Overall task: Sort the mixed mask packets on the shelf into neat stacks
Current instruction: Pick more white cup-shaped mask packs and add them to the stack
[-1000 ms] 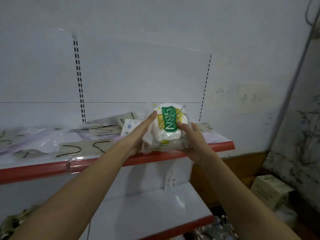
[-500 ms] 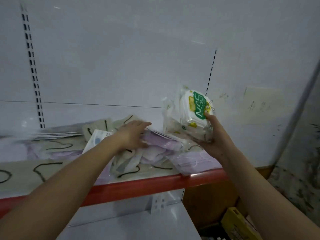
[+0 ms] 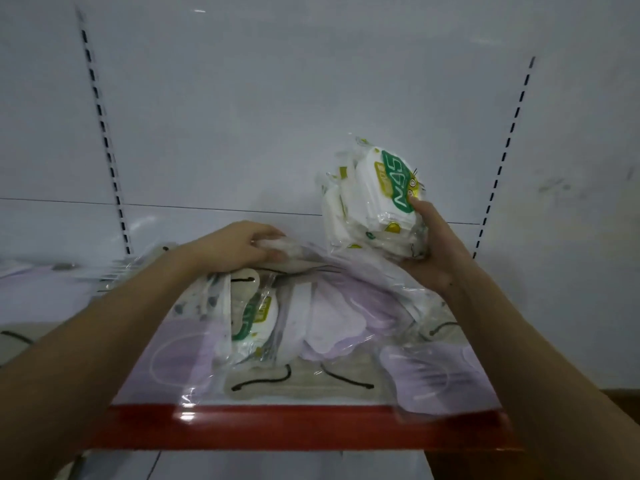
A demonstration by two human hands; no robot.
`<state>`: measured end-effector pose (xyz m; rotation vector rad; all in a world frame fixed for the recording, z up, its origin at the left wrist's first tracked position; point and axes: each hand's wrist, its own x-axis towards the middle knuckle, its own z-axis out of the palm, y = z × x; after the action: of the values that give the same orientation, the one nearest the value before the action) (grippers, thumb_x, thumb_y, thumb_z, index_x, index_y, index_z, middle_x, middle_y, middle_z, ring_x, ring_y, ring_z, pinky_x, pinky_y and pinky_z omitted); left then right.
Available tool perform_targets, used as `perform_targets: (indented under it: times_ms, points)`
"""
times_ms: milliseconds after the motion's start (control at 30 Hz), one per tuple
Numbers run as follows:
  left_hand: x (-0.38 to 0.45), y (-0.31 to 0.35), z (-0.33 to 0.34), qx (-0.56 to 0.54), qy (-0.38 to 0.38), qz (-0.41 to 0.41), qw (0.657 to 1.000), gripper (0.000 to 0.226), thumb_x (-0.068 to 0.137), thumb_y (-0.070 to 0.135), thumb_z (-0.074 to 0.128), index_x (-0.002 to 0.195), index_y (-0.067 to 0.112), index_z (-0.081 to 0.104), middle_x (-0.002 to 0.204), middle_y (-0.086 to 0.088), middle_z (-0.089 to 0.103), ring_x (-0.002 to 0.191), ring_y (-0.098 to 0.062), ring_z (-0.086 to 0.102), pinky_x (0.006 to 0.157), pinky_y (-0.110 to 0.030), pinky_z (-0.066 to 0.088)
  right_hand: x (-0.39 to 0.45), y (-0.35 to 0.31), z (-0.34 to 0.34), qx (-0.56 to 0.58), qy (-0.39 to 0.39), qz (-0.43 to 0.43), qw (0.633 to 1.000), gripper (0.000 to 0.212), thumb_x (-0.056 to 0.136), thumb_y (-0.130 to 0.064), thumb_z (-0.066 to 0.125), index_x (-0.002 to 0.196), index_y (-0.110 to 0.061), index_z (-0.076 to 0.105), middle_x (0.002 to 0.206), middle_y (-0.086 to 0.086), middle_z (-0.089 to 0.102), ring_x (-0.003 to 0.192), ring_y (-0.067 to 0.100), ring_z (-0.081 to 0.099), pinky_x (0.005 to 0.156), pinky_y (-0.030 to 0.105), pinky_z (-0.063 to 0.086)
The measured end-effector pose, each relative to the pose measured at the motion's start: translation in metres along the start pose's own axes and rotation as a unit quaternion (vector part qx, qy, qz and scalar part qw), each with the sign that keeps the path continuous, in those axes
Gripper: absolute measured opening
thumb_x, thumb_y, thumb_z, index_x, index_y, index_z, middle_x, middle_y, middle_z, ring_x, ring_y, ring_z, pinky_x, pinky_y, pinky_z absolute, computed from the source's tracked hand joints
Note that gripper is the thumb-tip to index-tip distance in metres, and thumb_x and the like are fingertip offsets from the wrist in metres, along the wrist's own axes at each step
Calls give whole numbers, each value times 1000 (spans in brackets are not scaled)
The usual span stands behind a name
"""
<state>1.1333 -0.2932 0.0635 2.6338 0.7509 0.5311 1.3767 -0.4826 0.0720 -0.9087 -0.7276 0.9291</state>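
Observation:
My right hand (image 3: 433,251) holds a stack of white mask packets with a green N95 label (image 3: 375,199) upright above the back right of the shelf (image 3: 298,427). My left hand (image 3: 235,245) grips a clear-wrapped packet (image 3: 294,249) at the back of a loose pile. In that pile lie another green-labelled white packet (image 3: 256,317), lilac mask packets (image 3: 346,317) and a beige mask with black ear loops (image 3: 298,379).
The shelf has a red front lip and a white back panel with slotted uprights (image 3: 104,133). More flat packets (image 3: 41,271) lie blurred on the left of the shelf. A lilac packet (image 3: 436,379) overhangs near the right front edge.
My view has moved closer and over the shelf. My left hand has left the N95 stack and closed on a packet in the pile. My right hand keeps the stack raised.

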Motion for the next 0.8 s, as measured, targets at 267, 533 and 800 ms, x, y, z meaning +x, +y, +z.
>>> perform_targets:
  times_ms: [267, 533, 800]
  points:
    - [-12, 26, -6, 209, 67, -183, 958, 45, 74, 56, 76, 77, 22, 45, 83, 0, 58, 69, -13, 48, 58, -31, 36, 28, 4, 0, 31, -77, 66, 994, 36, 92, -34, 64, 124, -17, 66, 121, 7, 71, 110, 28, 69, 87, 43, 57]
    - [-68, 54, 32, 397, 18, -133, 908, 51, 85, 75, 43, 87, 30, 66, 77, 12, 62, 81, -11, 62, 69, -28, 46, 29, 29, 7, 4, -128, 131, 983, 26, 94, -27, 62, 115, -14, 69, 100, 5, 77, 78, 20, 75, 65, 38, 63]
    - [-100, 58, 55, 502, -12, -102, 859, 60, 80, 67, 36, 115, 30, 68, 109, 8, 68, 105, -19, 55, 104, -41, 36, 26, 40, 6, 44, -130, 141, 980, 47, 88, -29, 70, 132, -16, 61, 114, 6, 74, 100, 25, 72, 84, 47, 58]
